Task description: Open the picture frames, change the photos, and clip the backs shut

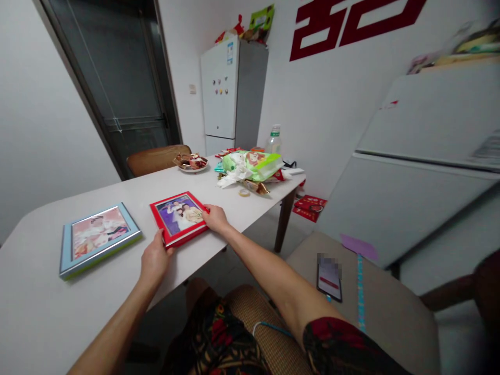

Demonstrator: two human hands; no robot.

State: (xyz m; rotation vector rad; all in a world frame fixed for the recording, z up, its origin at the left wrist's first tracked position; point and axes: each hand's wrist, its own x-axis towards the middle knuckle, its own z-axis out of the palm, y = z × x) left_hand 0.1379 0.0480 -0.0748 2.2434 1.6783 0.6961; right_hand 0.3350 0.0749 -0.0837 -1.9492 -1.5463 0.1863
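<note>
Between my two hands is a red picture frame with a photo in it, lying face up at the table's near edge. My left hand grips its near left corner, the thumb on the rim. At the right side my right hand holds the frame with the thumb on top. The fingers under the frame are hidden on both hands. To the left lies a light blue picture frame, also face up, with a pinkish photo; neither hand touches it.
Beyond the frames on the white table are a plate of wrapped snacks, a green tissue pack, a tape roll and a bottle. A phone lies on the chair to my right.
</note>
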